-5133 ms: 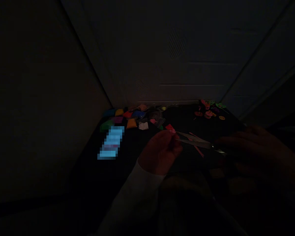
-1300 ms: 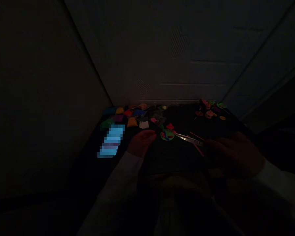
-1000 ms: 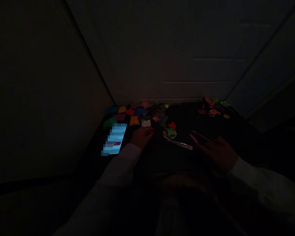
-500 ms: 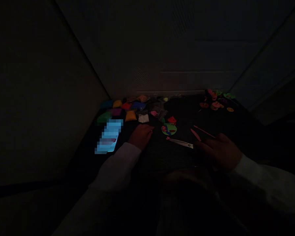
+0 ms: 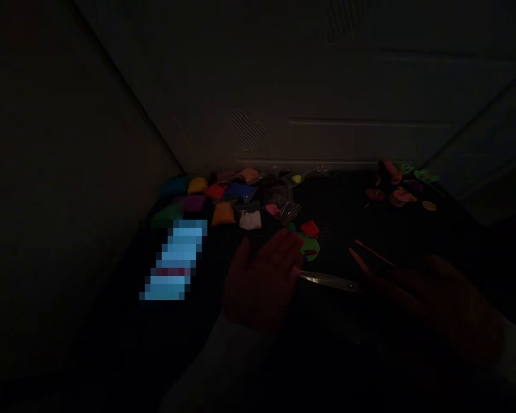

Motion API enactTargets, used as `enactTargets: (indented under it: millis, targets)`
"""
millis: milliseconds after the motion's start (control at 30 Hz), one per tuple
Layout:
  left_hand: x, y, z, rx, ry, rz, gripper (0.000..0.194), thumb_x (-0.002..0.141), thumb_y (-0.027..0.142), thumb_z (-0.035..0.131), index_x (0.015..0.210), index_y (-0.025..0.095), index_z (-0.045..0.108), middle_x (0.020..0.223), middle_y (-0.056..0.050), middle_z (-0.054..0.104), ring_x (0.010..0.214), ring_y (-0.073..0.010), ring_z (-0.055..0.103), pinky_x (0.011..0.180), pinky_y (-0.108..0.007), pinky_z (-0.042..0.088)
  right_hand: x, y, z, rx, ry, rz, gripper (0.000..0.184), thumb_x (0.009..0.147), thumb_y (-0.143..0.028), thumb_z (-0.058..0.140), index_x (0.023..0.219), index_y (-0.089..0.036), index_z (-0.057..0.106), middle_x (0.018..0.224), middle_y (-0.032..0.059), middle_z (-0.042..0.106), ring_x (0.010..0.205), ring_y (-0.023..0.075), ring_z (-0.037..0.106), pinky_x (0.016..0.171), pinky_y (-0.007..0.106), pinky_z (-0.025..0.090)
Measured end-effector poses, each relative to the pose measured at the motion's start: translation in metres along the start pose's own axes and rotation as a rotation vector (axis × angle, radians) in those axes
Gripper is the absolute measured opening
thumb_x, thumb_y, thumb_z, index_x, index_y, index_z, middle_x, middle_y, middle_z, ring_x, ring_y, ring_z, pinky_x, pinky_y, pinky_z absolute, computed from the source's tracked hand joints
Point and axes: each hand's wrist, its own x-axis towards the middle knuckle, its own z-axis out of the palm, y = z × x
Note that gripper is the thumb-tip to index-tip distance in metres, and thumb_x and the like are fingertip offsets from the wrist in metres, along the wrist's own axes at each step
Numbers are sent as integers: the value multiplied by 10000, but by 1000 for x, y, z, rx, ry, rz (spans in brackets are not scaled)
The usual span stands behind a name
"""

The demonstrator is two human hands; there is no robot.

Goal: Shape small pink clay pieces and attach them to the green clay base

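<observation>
The scene is very dark. My left hand (image 5: 262,281) is open, fingers stretched out and palm showing, in front of a round green clay piece (image 5: 312,248) with small coloured shapes on it. Its fingers hide much of that piece. Scissors (image 5: 327,279) point left, blades together, with a small pink bit at the tip by my left fingertips. My right hand (image 5: 442,310) is at the scissors' handle end and appears closed around it, though shadow hides the handle. Beyond it lie a pink flat modelling tool (image 5: 358,260) and a thin pink stick (image 5: 375,253).
A lit phone (image 5: 174,261), its screen blurred out, lies on the left. Bags of coloured clay, among them an orange bag (image 5: 223,214) and a white bag (image 5: 250,219), line the back left. Pink, green and yellow pieces (image 5: 402,197) are heaped at the back right.
My left hand has moved right and turned, spreading its fingers beside the green piece and scissors tip. My right hand has shifted right and nearer to me. The whole view has also shifted.
</observation>
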Motion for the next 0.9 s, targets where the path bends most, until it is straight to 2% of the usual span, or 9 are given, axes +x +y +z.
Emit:
enactTargets:
  millis: [100, 200, 367, 567, 633, 800, 900]
  targets:
    - [10, -5, 10, -124, -99, 14, 506, 769, 525, 283, 1000, 186, 579, 1149, -74, 533, 1116, -227, 434, 897, -378, 386, 10, 2, -1, 59, -15, -17, 315, 815, -211, 335, 1102, -179, 461, 878, 80, 587, 685, 157, 502, 666, 355, 320]
    - [18, -3, 17, -138, -136, 40, 526, 766, 547, 262, 1022, 204, 566, 1147, -60, 534, 1134, -230, 413, 897, -381, 389, 21, 5, -3, 69, -16, -23, 299, 819, -203, 316, 1061, -189, 490, 895, 79, 591, 686, 163, 517, 653, 354, 329]
    - [22, 4, 24, -123, -159, 70, 542, 747, 589, 257, 998, 230, 577, 1120, -43, 550, 1143, -237, 399, 894, -384, 392, 33, 11, -9, 56, -52, -55, 308, 807, -221, 315, 1056, -186, 494, 988, 99, 570, 839, 225, 518, 686, 385, 331]
    - [17, 9, 30, -17, -118, 127, 535, 716, 630, 283, 942, 259, 595, 1056, -34, 578, 1142, -261, 392, 866, -407, 397, 35, 13, -19, 15, -116, -57, 354, 784, -291, 312, 1101, -231, 458, 890, 64, 586, 664, 194, 483, 621, 370, 322]
    - [14, 10, 31, 1, -114, 134, 522, 714, 631, 292, 927, 266, 597, 1040, -31, 583, 1139, -264, 394, 857, -407, 400, 36, 12, -24, 15, -106, -51, 353, 762, -259, 342, 1099, -241, 444, 883, 63, 583, 682, 207, 472, 618, 367, 326]
    - [10, 10, 34, -55, -190, 149, 507, 732, 607, 294, 936, 251, 591, 1040, -34, 583, 1135, -265, 398, 855, -404, 399, 41, 7, -34, -17, -105, -36, 340, 740, -247, 378, 1074, -254, 441, 854, 62, 578, 668, 212, 464, 606, 365, 326]
    - [8, 10, 34, -47, -162, 153, 510, 728, 610, 301, 934, 247, 593, 1032, -38, 585, 1136, -269, 396, 847, -405, 401, 44, 6, -39, -26, -74, -22, 354, 730, -233, 385, 1080, -269, 425, 826, 50, 579, 669, 212, 473, 618, 358, 333]
